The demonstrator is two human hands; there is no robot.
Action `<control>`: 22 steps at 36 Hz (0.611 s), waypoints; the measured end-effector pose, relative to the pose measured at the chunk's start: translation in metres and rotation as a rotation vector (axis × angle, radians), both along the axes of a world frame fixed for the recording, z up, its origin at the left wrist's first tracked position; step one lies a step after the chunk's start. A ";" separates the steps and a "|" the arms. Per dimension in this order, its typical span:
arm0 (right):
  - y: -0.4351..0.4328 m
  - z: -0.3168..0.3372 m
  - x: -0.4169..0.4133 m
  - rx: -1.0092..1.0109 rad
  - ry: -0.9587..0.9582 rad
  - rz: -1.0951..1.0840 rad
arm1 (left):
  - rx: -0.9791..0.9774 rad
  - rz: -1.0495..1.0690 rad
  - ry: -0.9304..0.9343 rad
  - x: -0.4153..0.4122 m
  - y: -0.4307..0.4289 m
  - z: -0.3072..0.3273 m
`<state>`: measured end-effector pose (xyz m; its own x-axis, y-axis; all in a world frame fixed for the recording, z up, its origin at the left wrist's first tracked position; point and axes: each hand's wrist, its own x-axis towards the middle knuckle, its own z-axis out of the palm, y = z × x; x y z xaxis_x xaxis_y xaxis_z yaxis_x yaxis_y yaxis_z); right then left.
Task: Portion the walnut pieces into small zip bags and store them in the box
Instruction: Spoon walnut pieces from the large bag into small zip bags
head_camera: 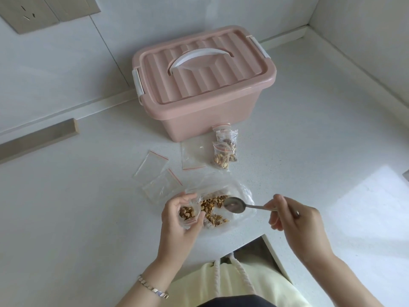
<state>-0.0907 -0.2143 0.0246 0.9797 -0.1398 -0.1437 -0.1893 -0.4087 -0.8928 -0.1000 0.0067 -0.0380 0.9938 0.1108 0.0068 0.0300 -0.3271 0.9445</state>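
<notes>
Lying between box [205, 111] and walnuts [212, 204], filled bags [223, 156] and empty bags [152, 167] crowd the table [77, 218]; left hand [177, 220] curls round a part-filled bag [187, 214], right hand [294, 222] pinches a spoon [234, 204].

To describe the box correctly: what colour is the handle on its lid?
The handle is white, on a pink lid; best seen in the head view.
</notes>
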 end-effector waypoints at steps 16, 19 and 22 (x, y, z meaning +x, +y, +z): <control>0.006 -0.047 -0.001 0.071 0.203 -0.159 | 0.073 -0.024 0.297 -0.009 -0.003 -0.023; 0.005 -0.055 0.003 0.210 0.280 -0.224 | 0.057 -0.024 0.329 -0.008 -0.003 -0.026; 0.008 -0.058 0.005 0.300 0.328 -0.220 | 0.035 -0.035 0.341 -0.005 -0.004 -0.025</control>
<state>-0.0858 -0.2063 -0.0334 0.8282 -0.2435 -0.5048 -0.5326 -0.0614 -0.8441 -0.1054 0.0027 -0.0627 0.9426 0.0820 -0.3236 0.3305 -0.3657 0.8701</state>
